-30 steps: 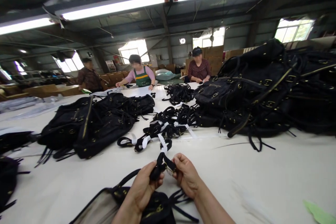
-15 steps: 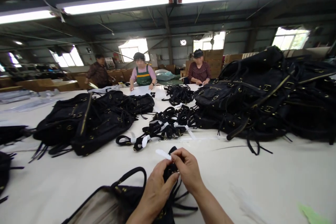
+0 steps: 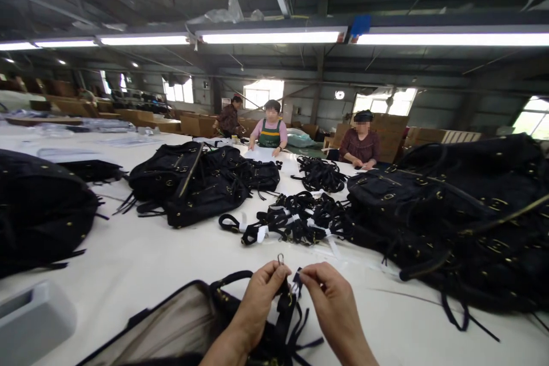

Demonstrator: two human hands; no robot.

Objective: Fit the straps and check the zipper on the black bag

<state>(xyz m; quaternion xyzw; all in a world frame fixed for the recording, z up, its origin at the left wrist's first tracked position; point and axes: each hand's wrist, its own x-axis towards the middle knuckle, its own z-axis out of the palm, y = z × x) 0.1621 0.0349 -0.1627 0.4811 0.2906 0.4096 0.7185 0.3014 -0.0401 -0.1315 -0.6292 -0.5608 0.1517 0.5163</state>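
My left hand point(image 3: 257, 300) and my right hand point(image 3: 332, 303) are closed in pinches on a black strap point(image 3: 288, 306) with a small metal clasp point(image 3: 281, 258) sticking up between them. The strap hangs down over an open black handbag point(image 3: 189, 326) that lies on the white table point(image 3: 141, 263) right in front of me, its pale lining showing. My fingertips are a few centimetres apart on the strap's top end.
Folded black straps with white bands point(image 3: 291, 223) lie mid-table. Piles of black handbags sit at the right point(image 3: 463, 211), centre-left point(image 3: 193, 183) and far left point(image 3: 38, 211). A grey tray point(image 3: 30, 317) is near left. Three people work at the far end of the table point(image 3: 270, 131).
The white band that was round the strap has gone from my fingers. The strap's metal clasp now shows between my hands. My view has swung left and up.
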